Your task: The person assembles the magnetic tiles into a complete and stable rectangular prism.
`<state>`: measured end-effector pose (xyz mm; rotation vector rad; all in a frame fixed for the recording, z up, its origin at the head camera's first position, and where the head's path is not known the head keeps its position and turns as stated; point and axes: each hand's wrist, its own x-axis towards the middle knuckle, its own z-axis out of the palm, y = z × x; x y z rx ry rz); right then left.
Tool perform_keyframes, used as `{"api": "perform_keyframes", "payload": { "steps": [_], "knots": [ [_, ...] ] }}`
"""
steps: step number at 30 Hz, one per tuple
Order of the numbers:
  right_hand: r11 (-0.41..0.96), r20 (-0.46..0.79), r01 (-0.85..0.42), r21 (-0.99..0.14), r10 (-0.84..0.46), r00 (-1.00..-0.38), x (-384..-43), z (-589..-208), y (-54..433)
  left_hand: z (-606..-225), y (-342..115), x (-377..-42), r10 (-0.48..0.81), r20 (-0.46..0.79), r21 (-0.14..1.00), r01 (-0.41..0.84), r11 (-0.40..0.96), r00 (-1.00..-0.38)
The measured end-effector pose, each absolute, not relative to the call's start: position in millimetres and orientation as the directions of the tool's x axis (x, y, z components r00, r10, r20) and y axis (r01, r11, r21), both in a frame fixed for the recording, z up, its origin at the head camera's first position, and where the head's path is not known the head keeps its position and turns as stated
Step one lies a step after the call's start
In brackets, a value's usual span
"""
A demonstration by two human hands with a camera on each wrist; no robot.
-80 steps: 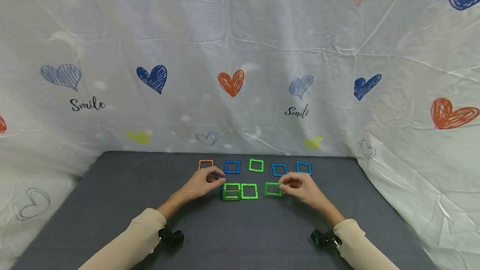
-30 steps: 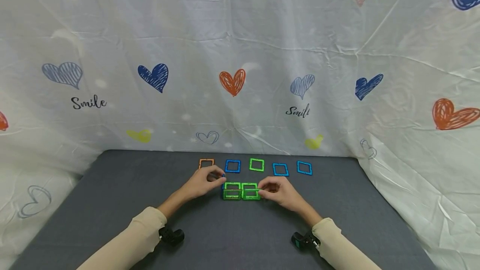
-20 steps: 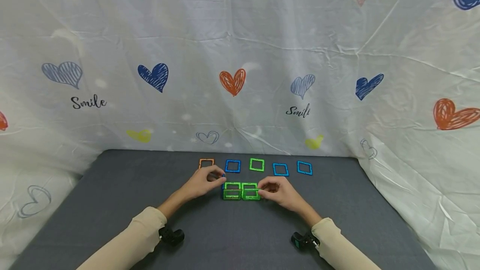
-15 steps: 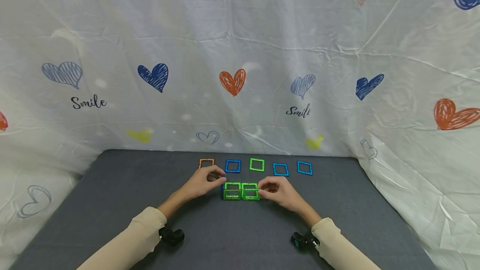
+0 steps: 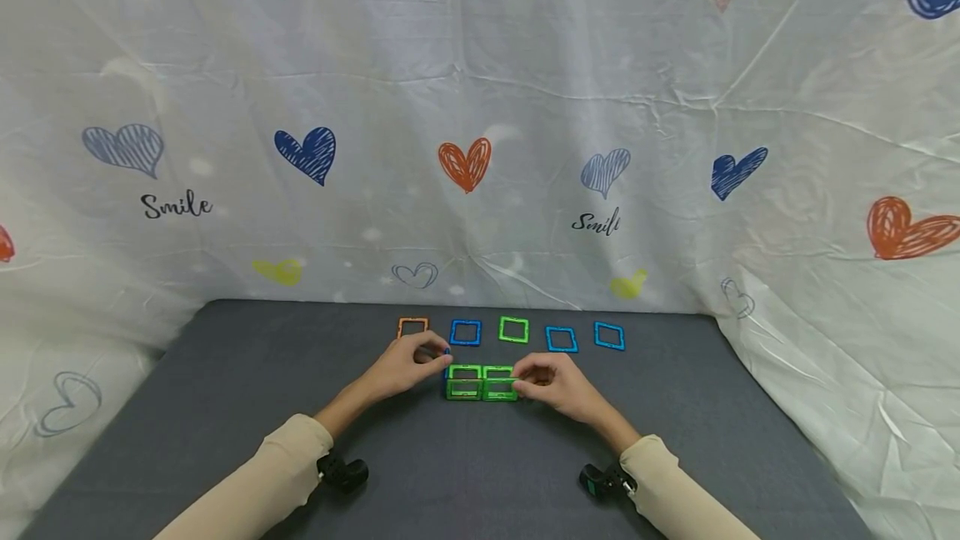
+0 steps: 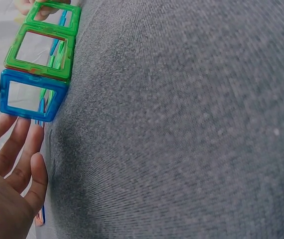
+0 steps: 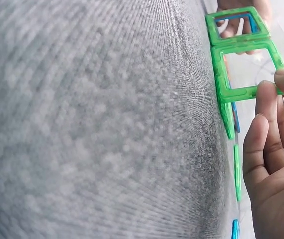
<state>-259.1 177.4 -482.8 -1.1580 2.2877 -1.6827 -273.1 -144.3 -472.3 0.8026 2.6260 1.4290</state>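
Observation:
At mid-table in the head view stands a small build of square magnetic tiles. Two green tiles lie flat, and two more stand along their near side. My right hand (image 5: 553,383) pinches the right upright green tile (image 7: 241,94) by its outer edge between thumb and fingers. That tile meets the left upright green tile (image 5: 465,381). At the build's left end, my left hand (image 5: 408,365) holds a blue tile (image 6: 27,114) standing on edge, thumb on one side and fingers on the other. In the head view the fingers hide most of this blue tile.
Behind the build lies a row of loose tiles: an orange tile (image 5: 412,320), a blue tile (image 5: 466,344), a green tile (image 5: 513,341) and two lighter blue ones farther right. A grey cloth (image 5: 480,473) covers the table, with a heart-patterned curtain (image 5: 525,107) behind it.
My right hand has carried its green tile leftward to the build's near side. Over the last half second it shifted slightly left, against the other upright green tile. My left hand stayed in place.

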Motion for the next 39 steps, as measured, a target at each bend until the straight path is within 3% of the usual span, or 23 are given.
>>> {"api": "perform_keyframes", "payload": {
  "steps": [12, 22, 39],
  "knots": [
    [0.104, 0.343, -0.517, -0.85, -0.635, -0.692, -259.6, -480.9, 179.2, -469.7, -144.0, -270.9, 0.462, 0.202, 0.795, 0.42, 0.438, -0.864],
    [0.141, 0.233, -0.457, -0.878, -0.707, -0.667, -268.3, -476.5, 194.1, -468.8, -152.5, -264.0, 0.438, 0.206, 0.81, 0.404, 0.425, -0.875],
    [0.29, 0.157, -0.488, -0.824, -0.709, -0.687, -294.1, -475.3, 199.1, -466.8, -184.8, -214.6, 0.482, 0.21, 0.822, 0.421, 0.385, -0.851]
  ]
}}
